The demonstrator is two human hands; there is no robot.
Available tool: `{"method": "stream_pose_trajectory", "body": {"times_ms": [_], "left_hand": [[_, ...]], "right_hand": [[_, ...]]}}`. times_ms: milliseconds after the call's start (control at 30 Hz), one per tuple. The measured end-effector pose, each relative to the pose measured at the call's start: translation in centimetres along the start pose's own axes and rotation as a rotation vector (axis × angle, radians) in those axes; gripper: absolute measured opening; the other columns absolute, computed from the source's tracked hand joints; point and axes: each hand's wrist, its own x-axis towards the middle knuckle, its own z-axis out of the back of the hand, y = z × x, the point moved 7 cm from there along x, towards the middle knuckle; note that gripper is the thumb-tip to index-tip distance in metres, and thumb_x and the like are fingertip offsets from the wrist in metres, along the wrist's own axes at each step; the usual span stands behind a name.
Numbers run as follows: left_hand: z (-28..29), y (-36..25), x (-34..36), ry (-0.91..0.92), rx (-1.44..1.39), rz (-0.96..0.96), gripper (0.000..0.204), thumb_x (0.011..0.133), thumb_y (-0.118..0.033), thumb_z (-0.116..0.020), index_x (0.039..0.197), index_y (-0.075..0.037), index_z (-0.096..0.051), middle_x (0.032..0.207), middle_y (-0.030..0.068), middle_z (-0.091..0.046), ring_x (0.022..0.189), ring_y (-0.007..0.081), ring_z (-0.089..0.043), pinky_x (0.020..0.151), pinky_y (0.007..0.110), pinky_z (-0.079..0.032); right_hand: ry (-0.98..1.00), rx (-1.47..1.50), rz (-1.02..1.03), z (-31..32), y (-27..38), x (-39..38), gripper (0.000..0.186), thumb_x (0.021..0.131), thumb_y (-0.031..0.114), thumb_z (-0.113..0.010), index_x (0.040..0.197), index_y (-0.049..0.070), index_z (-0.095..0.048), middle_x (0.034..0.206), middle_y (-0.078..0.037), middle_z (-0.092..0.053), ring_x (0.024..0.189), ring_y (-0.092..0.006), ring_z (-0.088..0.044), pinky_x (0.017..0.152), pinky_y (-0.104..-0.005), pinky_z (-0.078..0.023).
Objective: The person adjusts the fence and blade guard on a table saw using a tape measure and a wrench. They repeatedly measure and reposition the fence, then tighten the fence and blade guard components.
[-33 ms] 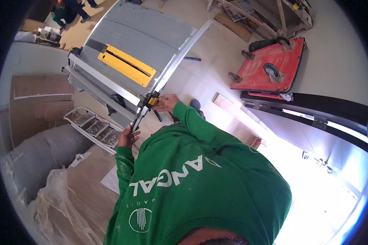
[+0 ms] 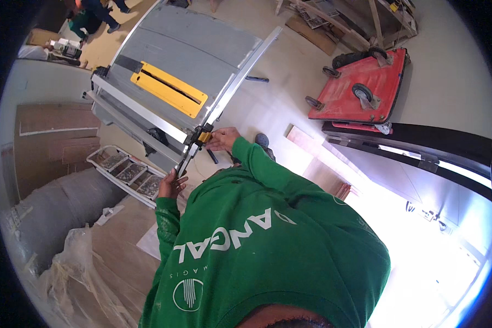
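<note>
Right hand (image 2: 223, 139) pinches a boxy yellow-and-black clamp (image 2: 204, 136), likely steadying it — nearby left hand (image 2: 171, 184) touches a slim dark bar (image 2: 183, 167), grip unclear.

Here's the saw bench (image 2: 197, 46), far and left of centre, insert plate (image 2: 169, 93) set in its top; ladder (image 2: 127, 170) near left, roll (image 2: 71, 197) further left; trolley (image 2: 347, 90) away right, wooden frame (image 2: 378, 24) on its far side.

A white stepladder (image 2: 130, 173) is near a grey roll (image 2: 71, 202), a red trolley (image 2: 344, 82) well apart
</note>
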Motion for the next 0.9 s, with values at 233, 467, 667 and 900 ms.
{"method": "stream_pose_trajectory", "body": {"times_ms": [233, 467, 667, 900], "left_hand": [[-0.3, -0.8, 0.9, 0.005, -0.008, 0.005, 0.045, 0.094, -0.044, -0.069, 0.113, -0.005, -0.06, 0.113, 0.0122, -0.067, 0.102, 0.0295, -0.065, 0.069, 0.039, -0.048], [0.8, -0.1, 1.5, -0.067, -0.042, 0.007, 0.048, 0.092, -0.04, -0.073, 0.121, -0.005, -0.056, 0.111, 0.0102, -0.061, 0.108, 0.0317, -0.065, 0.067, 0.039, -0.05], [0.6, -0.3, 1.4, -0.017, -0.088, 0.005, 0.058, 0.092, -0.037, -0.073, 0.131, 0.0, -0.053, 0.12, 0.0103, -0.061, 0.107, 0.0289, -0.067, 0.077, 0.038, -0.052], [0.8, -0.6, 0.5, -0.075, -0.025, -0.062, 0.065, 0.089, -0.041, -0.076, 0.133, 0.002, -0.052, 0.128, 0.0121, -0.061, 0.105, 0.0286, -0.068, 0.078, 0.04, -0.054]], "right_hand": [[0.023, -0.048, 0.026, 0.1, 2.0, -0.2, 0.023, 0.095, 0.01, -0.065, 0.107, -0.01, -0.062, 0.099, -0.024, -0.071, 0.088, -0.0334, -0.074, 0.075, -0.0381, -0.065], [0.069, -0.019, 0.007, -0.2, 2.7, -0.6, 0.027, 0.094, 0.01, -0.067, 0.111, -0.009, -0.061, 0.104, -0.023, -0.07, 0.094, -0.0344, -0.073, 0.081, -0.0407, -0.063], [0.14, -0.044, 0.019, -0.5, 3.0, -1.4, 0.033, 0.094, 0.014, -0.068, 0.117, -0.008, -0.06, 0.112, -0.023, -0.067, 0.101, -0.0351, -0.07, 0.091, -0.0425, -0.059], [0.039, -0.116, 0.003, -0.7, 2.7, -1.4, 0.038, 0.093, 0.016, -0.069, 0.12, -0.008, -0.059, 0.114, -0.021, -0.067, 0.101, -0.0342, -0.07, 0.088, -0.0419, -0.06]]}}
